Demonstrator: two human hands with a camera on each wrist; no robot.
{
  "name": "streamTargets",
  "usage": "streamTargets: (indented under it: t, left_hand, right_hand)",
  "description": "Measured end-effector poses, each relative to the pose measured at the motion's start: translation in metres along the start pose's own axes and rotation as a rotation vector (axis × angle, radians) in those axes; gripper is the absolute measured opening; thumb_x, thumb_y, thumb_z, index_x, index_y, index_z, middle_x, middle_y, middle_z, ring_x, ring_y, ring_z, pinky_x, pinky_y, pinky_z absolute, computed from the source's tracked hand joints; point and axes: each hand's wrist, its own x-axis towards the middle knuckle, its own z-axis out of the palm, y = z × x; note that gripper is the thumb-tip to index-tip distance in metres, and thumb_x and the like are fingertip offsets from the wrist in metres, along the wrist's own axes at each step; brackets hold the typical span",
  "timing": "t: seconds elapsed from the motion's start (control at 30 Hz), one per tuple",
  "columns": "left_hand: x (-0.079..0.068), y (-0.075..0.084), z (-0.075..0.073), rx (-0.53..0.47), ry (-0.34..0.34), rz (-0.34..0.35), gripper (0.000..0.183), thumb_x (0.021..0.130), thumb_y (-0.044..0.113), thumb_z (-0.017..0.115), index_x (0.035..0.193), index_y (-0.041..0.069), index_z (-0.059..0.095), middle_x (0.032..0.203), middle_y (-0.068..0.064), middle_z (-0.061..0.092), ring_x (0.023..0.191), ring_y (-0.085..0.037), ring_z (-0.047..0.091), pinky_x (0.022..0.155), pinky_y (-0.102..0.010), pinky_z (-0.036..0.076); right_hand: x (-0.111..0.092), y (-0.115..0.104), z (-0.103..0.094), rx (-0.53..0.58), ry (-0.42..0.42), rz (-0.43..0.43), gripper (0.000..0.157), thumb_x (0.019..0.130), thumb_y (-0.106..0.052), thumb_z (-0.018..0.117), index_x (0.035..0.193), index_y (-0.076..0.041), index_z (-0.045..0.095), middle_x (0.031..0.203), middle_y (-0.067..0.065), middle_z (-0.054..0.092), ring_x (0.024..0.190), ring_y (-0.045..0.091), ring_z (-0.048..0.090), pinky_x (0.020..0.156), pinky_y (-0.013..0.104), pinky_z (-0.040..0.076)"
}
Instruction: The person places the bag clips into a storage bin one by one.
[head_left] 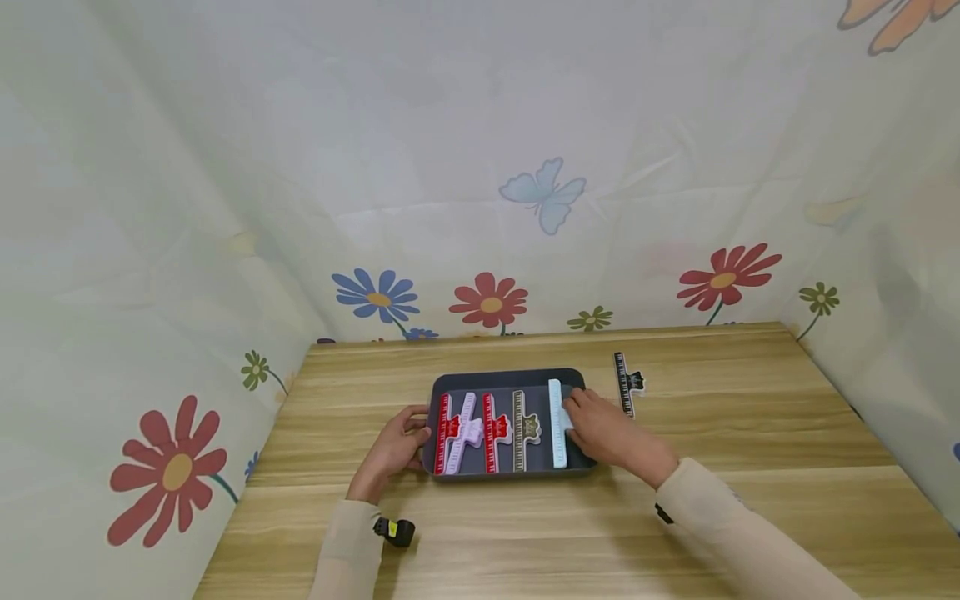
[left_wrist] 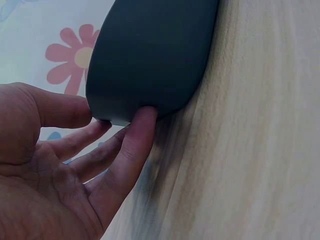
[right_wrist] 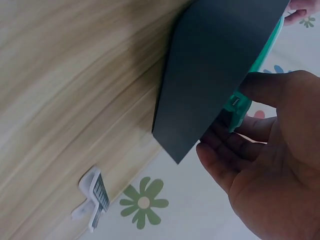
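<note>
A dark grey rectangular tray [head_left: 510,373] holds a row of long clips with ruler-like markings. At its left end my left hand [head_left: 395,443] grips the wall; in the left wrist view the thumb is at the rim and the fingertips [left_wrist: 145,117] press the outer side. My right hand [head_left: 606,427] reaches over the right wall and pinches the light blue clip [head_left: 557,423], which looks green in the right wrist view. Left of it are a dark gold clip [head_left: 519,433], a red clip [head_left: 490,433], a slanted lilac clip [head_left: 461,433] and another red clip [head_left: 442,433].
A black clip [head_left: 625,385] lies on the wooden table [head_left: 510,533] to the right behind the tray. A white cloth [head_left: 450,167] printed with flowers and butterflies encloses the back and sides. Dark devices, one a black wrist camera [head_left: 399,532], sit at both sleeves.
</note>
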Motion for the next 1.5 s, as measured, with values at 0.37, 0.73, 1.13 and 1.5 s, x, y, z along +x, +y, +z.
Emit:
streamTargets:
  t: [0.37,0.73,1.13,1.5]
  left_hand:
    - [0.001,-0.001,0.000,-0.015,0.005,0.008,0.043,0.097,0.004,0.053,0.140,0.007,0.048,0.131,-0.028,0.057,0.079,-0.024,0.068,0.053,-0.040,0.058]
    - [0.001,-0.001,0.001,-0.010,0.002,0.015,0.043,0.097,0.004,0.053,0.140,0.008,0.048,0.131,-0.027,0.058,0.079,-0.023,0.067,0.053,-0.040,0.058]
    - [0.001,-0.002,0.000,-0.006,0.003,0.004,0.043,0.098,0.005,0.054,0.140,0.008,0.048,0.133,-0.027,0.056,0.084,-0.024,0.067,0.054,-0.040,0.058]
    - [0.001,-0.001,0.001,0.016,0.009,0.007,0.043,0.098,0.006,0.054,0.140,0.008,0.048,0.134,-0.026,0.056,0.089,-0.025,0.067,0.054,-0.040,0.058]
  right_hand:
    - [0.009,-0.006,0.011,0.001,-0.043,-0.034,0.037,0.093,-0.022,0.065,0.117,0.006,0.058,0.109,0.018,0.059,0.103,0.030,0.057,0.099,0.046,0.048]
    - [0.016,-0.008,0.022,-0.025,-0.098,-0.010,0.039,0.092,-0.022,0.067,0.116,0.008,0.059,0.111,0.021,0.060,0.104,0.033,0.058,0.097,0.046,0.049]
    - [0.021,-0.014,0.023,-0.044,-0.124,-0.002,0.040,0.093,-0.022,0.066,0.118,0.008,0.058,0.112,0.021,0.059,0.102,0.033,0.057,0.092,0.045,0.051]
    - [0.022,-0.020,0.017,0.010,-0.152,0.043,0.052,0.092,-0.021,0.066,0.134,0.006,0.050,0.125,0.023,0.056,0.115,0.036,0.055,0.101,0.047,0.048]
